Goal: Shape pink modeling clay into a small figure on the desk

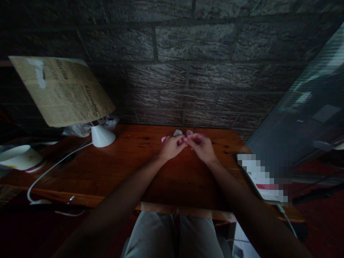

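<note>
My left hand (171,147) and my right hand (202,147) meet over the far part of the wooden table (120,161). Both are closed, thumbs and fingers pinched together at the fingertips. Whatever sits between them is too small and dark to name; it may be pinkish. A bright pink piece (163,138) lies just beyond my left hand. Behind the fingertips are a small white piece (177,132) and a pale pink piece (189,132). A magenta piece (202,134) shows partly behind my right hand, mostly hidden.
At the left stands a lamp with a newsprint shade (70,93) and white base (102,137), its cord (57,161) crossing the table. A paper cup (20,157) is at far left. A blurred-out device (264,182) lies on the right edge. A brick wall (172,79) rises behind.
</note>
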Available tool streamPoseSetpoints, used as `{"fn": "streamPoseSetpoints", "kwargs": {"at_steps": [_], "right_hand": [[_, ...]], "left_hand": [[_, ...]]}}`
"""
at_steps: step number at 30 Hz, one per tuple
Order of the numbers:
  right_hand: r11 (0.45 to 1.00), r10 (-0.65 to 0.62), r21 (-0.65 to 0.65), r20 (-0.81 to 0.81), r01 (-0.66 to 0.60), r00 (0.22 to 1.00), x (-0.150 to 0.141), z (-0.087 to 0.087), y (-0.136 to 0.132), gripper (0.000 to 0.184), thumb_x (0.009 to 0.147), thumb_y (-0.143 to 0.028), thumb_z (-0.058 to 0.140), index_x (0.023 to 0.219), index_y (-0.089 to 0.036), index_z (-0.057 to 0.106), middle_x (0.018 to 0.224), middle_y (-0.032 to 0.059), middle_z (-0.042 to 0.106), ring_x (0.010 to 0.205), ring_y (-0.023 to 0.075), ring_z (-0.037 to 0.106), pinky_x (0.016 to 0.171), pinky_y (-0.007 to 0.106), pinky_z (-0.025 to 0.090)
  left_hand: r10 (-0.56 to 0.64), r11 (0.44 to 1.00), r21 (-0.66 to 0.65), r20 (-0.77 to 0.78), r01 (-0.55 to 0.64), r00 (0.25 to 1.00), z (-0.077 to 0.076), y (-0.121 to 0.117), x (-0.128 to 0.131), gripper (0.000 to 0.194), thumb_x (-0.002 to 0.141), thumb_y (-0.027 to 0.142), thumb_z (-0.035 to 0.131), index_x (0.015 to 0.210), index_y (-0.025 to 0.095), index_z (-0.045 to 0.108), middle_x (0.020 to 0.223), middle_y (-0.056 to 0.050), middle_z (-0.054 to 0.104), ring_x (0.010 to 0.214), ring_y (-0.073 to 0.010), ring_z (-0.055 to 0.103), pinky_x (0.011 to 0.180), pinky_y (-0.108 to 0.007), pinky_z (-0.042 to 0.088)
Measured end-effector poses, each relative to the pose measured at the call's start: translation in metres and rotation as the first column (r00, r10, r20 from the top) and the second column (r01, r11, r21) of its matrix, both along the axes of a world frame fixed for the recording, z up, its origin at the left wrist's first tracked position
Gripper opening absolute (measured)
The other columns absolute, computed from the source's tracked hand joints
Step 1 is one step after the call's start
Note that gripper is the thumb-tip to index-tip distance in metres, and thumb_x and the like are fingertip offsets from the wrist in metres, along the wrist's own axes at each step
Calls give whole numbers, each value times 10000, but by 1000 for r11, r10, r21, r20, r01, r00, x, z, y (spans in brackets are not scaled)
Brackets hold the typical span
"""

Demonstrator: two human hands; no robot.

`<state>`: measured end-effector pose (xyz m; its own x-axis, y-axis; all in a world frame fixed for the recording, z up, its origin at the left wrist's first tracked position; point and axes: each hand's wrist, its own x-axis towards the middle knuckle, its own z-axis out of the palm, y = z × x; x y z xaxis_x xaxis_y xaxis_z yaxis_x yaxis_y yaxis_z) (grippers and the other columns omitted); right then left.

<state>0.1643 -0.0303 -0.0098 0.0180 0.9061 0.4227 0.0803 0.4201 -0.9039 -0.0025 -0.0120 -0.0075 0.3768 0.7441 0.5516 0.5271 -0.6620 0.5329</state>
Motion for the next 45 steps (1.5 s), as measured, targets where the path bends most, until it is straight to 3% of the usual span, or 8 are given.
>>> {"fn": "streamPoseSetpoints", "kwargs": {"at_steps": [10, 19, 24, 37, 45], "right_hand": [[1000, -30, 2, 45, 30, 999, 2, -7, 4, 430, 772, -588, 749, 972, -209, 787, 874, 64, 784, 593, 176, 669, 493, 295, 553], [998, -49, 33, 124, 45, 991, 4, -5, 3, 406, 822, -596, 698, 891, -201, 765, 766, 51, 745, 589, 178, 654, 505, 283, 520], [998, -41, 57, 115, 35, 992, 4, -1, 1, 402, 845, -601, 680, 882, -208, 754, 770, 46, 752, 551, 158, 622, 518, 284, 519], [1000, -26, 12, 141, 24, 990, 4, -8, 4, 392, 818, -576, 714, 955, -220, 803, 811, 40, 776, 552, 167, 652, 512, 296, 546], [999, -18, 49, 139, 11, 990, 5, -7, 2, 393, 837, -591, 711, 946, -224, 800, 781, 28, 753, 574, 162, 652, 506, 280, 551]], "left_hand": [[14, 1000, 2, -21, -14, 1000, -1, 3, -1, 186, 966, 260, 577, 935, 214, 754, 684, 16, 732, 607, -132, 670, 635, -237, 479], [20, 1000, -14, -6, -20, 1000, 0, 2, -1, 226, 991, 324, 579, 896, 209, 749, 675, 15, 741, 613, -130, 681, 633, -232, 477], [46, 998, -36, -3, -46, 999, 0, 2, 0, 151, 942, 313, 643, 907, 219, 755, 700, 19, 754, 614, -132, 683, 611, -227, 467], [37, 999, 17, -27, -37, 999, -1, 3, -3, 275, 1021, 310, 494, 981, 226, 753, 754, -5, 776, 697, -158, 730, 703, -265, 523], [78, 997, -22, -12, -78, 997, -1, 4, -2, 223, 986, 339, 565, 977, 229, 758, 779, -8, 795, 671, -156, 723, 654, -252, 499]]}}
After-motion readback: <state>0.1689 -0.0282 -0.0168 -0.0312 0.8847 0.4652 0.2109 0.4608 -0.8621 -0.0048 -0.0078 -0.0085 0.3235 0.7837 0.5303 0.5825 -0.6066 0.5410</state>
